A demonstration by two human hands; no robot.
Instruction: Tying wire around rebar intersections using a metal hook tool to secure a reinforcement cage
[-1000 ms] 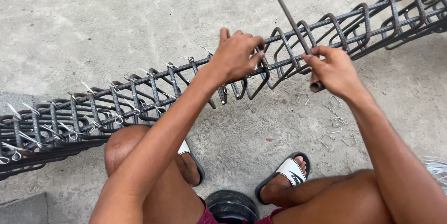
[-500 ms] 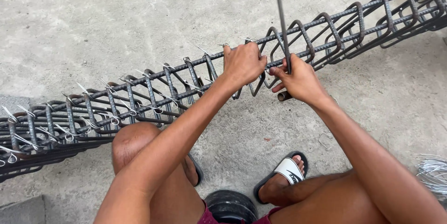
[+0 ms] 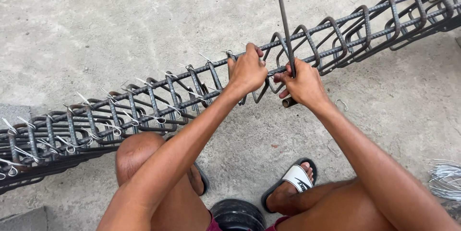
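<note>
Right hand (image 3: 303,84) is clenched around a hooked steel tying tool (image 3: 284,24), gripping its lower shaft so the stubby handle end pokes out below the palm and the thin rod rises nearly upright to a small hook near the top edge of the view. Left hand (image 3: 248,70) is closed over the top bar of the rebar cage (image 3: 336,32), fingers wrapped round the bar where a stirrup crosses it, just beside the right hand; the thumbs nearly touch. Whatever sits at the joint between the two hands is covered by the fingers, so I cannot tell if a tie is there.

The cage lies on the concrete floor (image 3: 120,15), running from the lower left edge up to the top right corner, where it is cut off. Left of the hands its stirrups carry twisted wire ties (image 3: 108,97) with bright tails; right of the hands the stirrups show bare.

Compared with half a second ago, the tool has tilted slightly, its hook now further left, and both hands sit a little higher on the cage. A second ago the right hand was well apart from the left, with the tool leaning.

Loose bent wire pieces (image 3: 341,102) lie on the floor near the right forearm. A bundle of wire (image 3: 446,178) is cut off at the right edge. A white-strapped sandal (image 3: 295,177) shows between the knees, and a dark round object at the bottom edge is hard to identify.
</note>
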